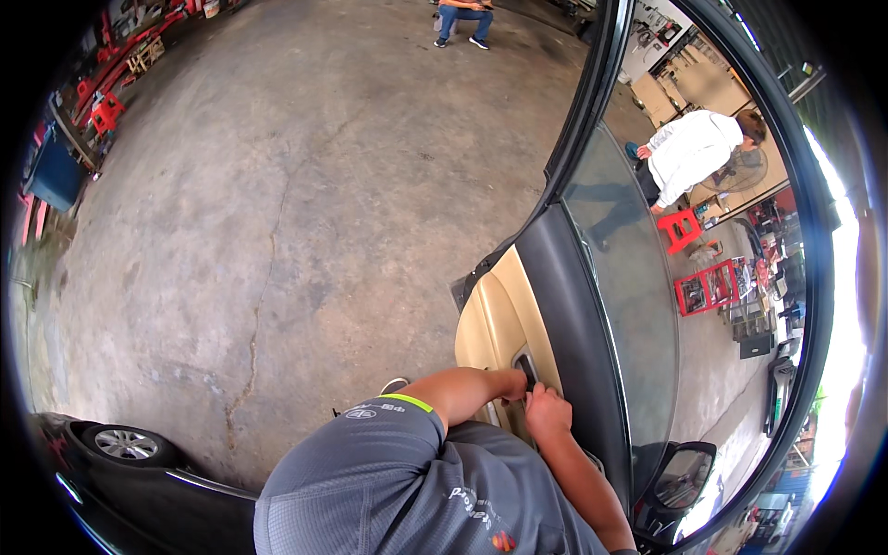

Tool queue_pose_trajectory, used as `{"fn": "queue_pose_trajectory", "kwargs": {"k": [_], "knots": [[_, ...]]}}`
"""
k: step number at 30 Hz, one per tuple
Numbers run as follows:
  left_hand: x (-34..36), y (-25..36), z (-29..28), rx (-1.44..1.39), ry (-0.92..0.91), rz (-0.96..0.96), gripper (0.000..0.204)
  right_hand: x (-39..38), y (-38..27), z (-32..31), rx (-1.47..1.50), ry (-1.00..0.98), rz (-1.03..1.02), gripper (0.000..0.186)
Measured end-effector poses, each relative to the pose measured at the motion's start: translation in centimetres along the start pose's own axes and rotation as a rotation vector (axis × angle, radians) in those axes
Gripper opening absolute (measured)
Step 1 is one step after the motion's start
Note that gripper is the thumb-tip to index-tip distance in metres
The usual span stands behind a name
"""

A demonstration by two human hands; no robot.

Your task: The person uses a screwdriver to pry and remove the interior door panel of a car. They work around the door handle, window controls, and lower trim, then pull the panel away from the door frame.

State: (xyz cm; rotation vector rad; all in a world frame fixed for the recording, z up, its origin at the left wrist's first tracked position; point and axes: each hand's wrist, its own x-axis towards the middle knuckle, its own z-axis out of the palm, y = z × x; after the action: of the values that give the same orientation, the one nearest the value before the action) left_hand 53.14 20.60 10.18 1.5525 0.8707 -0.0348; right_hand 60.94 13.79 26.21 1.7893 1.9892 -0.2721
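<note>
A car door with a beige and black inner panel (504, 301) stands in front of me, slightly to the right. Both my hands meet at the dark inner handle recess (527, 363) in the beige part. My left hand (513, 383) reaches in from the left, its fingers curled at the recess. Just nearer to me, my right hand (548, 413) is closed, with thumb and fingers bent against the trim at the recess's near end. What the fingers hold is too small and too hidden to make out. Above the panel rises the door's window glass (624, 268), partly raised inside the black frame (578, 153).
A black car (139, 490) with a silver wheel (128, 444) is at the lower left. Beyond the door are a person in white (694, 153), a red stool (680, 229), a red tool cart (708, 289) and a door mirror (683, 476). Another person (462, 17) sits far off.
</note>
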Motion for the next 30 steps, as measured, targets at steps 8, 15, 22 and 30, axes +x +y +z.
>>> {"fn": "queue_pose_trajectory", "kwargs": {"k": [8, 15, 22, 30], "knots": [[0.7, 0.0, 0.4, 0.048, 0.010, -0.056, 0.021, -0.3, 0.5, 1.2, -0.043, 0.151, -0.086, 0.028], [4.0, -2.0, 0.5, 0.319, -0.152, 0.106, 0.027, -0.5, -0.2, -0.3, -0.038, -0.024, 0.009, 0.031], [0.5, -0.2, -0.2, 0.093, -0.069, 0.071, 0.027, -1.0, -0.2, 0.4, -0.034, 0.126, -0.039, 0.027], [0.9, -0.5, -0.1, 0.090, -0.070, 0.080, 0.028, -1.1, -0.1, 0.7, 0.010, 0.197, -0.047, 0.027]]}}
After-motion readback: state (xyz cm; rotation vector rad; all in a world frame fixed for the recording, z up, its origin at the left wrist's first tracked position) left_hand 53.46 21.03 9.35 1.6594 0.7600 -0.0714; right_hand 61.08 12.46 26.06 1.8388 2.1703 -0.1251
